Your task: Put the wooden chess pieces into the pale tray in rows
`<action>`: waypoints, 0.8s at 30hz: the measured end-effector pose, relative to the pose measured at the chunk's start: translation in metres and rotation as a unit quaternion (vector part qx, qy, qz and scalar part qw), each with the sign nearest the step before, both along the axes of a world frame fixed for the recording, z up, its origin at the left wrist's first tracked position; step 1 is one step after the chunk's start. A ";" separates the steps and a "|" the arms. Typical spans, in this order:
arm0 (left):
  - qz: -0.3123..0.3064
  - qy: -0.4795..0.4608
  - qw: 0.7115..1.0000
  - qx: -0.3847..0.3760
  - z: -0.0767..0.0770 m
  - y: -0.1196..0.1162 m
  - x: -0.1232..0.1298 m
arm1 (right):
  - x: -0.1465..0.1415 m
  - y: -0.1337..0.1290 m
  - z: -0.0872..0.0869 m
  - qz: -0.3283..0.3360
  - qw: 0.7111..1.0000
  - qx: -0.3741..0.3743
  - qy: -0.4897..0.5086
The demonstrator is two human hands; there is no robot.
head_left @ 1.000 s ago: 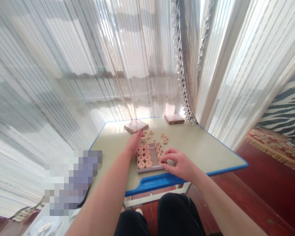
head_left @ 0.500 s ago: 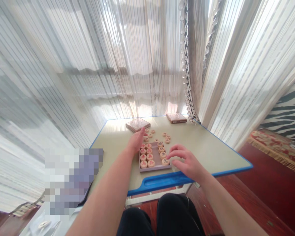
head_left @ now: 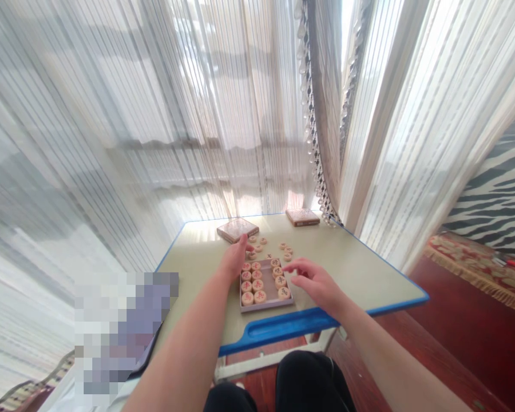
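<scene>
A shallow box (head_left: 266,306) of Chinese chess pieces lies near the front of the table. Two columns of red-marked pieces (head_left: 258,285) fill its left side, and a column of black-marked pieces (head_left: 280,281) runs along its right wall. My left hand (head_left: 235,260) is at the box's far left corner, thumb up and apart from the fingers, which are partly hidden. Over the right wall reaches my right hand (head_left: 313,278), fingers spread, the index fingertip at or just beside an upper black-marked piece. Nothing shows in its grasp.
Loose pieces (head_left: 287,257) are scattered beyond the box. Two flat boxes, one at left (head_left: 237,228) and one at right (head_left: 302,217), lie toward the table's far edge. The table (head_left: 352,257) has a blue rim. Sheer curtains (head_left: 240,114) hang behind it.
My right hand has moved up along the black-marked column, from the nearest piece to one farther away. My left hand stays by the far left corner. The whole view has shifted slightly.
</scene>
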State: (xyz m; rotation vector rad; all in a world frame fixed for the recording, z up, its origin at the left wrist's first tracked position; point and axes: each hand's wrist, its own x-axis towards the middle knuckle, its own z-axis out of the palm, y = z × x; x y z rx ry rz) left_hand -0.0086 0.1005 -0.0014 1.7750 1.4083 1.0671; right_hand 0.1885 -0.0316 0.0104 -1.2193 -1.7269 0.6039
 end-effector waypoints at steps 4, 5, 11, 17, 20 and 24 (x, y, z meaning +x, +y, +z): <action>-0.012 -0.008 1.000 0.015 -0.002 0.004 0.000 | -0.001 0.036 0.022 0.016 0.994 0.021 -0.102; -0.017 -0.010 1.000 0.020 -0.002 0.005 0.000 | -0.001 0.048 0.027 0.015 0.992 0.021 -0.121; -0.002 -0.007 1.000 0.026 -0.002 0.007 -0.002 | 0.002 0.113 0.024 -0.004 0.984 0.023 -0.176; 0.015 0.038 0.999 0.004 0.003 0.009 -0.002 | 0.014 0.129 0.004 0.034 0.973 0.051 -0.221; 0.007 0.060 0.998 -0.010 0.009 0.008 0.000 | 0.016 0.122 0.008 0.038 0.975 0.087 -0.200; -0.022 0.073 0.997 0.004 0.013 0.005 0.002 | 0.010 0.109 0.013 0.056 0.970 0.129 -0.196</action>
